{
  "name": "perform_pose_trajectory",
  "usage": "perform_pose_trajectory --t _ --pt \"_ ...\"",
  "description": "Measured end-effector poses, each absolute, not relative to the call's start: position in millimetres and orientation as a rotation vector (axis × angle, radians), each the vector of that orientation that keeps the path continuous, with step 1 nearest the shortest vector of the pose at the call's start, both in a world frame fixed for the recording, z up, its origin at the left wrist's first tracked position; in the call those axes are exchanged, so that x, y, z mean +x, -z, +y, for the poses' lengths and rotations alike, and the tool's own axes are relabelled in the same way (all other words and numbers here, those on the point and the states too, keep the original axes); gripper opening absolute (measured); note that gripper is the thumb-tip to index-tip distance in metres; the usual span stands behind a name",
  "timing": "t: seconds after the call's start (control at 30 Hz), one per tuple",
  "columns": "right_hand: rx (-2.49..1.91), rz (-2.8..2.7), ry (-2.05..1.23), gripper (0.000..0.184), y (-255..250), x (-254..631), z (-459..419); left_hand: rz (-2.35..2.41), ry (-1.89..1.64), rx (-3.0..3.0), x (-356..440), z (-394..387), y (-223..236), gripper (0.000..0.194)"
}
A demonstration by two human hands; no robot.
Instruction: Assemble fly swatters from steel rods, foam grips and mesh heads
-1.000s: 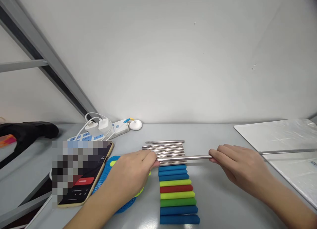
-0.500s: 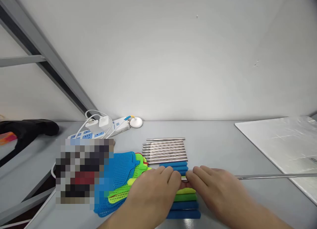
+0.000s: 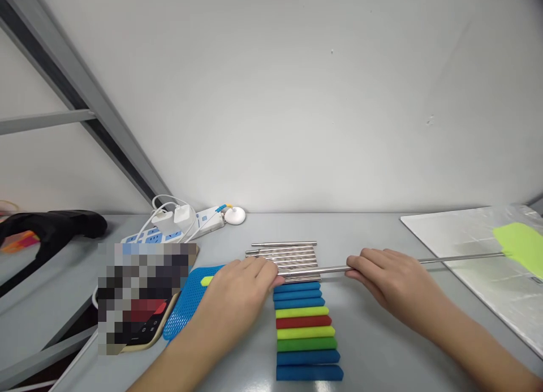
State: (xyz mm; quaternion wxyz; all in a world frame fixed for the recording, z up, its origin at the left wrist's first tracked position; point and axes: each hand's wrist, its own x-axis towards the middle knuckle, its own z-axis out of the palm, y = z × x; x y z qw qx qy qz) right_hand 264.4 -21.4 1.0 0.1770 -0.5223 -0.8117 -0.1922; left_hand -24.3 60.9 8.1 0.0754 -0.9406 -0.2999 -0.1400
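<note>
Metal rod (image 3: pixel 322 270), one end clenched in left grip (image 3: pixel 248 281), middle stretch held by right grip (image 3: pixel 390 274)

From far to near, the sleeves (image 3: pixel 303 322) run blue three times, yellow-green, red, yellow-green, green, then blue twice. The long rod (image 3: pixel 328 271) and the shorter rods (image 3: pixel 294 257) gleam silver; the left mesh piece (image 3: pixel 190 301) is dotted blue, the right flat piece (image 3: pixel 525 245) yellow-green.

"Can you read any words or numbers?"
"No, none. The black phone with a tan edge (image 3: pixel 148 336), lower left, has tiny marks and blurry squares."
"And the small dark label (image 3: pixel 537 280) on the flat white sheet in shiny clear plastic (image 3: pixel 466 233), lower right?"
"Too small to read."
</note>
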Motion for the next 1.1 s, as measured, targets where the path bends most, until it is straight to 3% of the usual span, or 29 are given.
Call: perform_pose_trajectory --t 0.6,1.1 --pt "-1.391 -2.299 0.623 0.014 -13.2 264.4 -33.2 -0.841 0.548 -2.755 -27.5 53.3 -12.7 0.022" --pt "-1.455 -2.432 0.434 0.019 -11.6 243.2 -42.8 -0.922 0.304 -2.869 -8.6 34.6 -10.4 0.024"
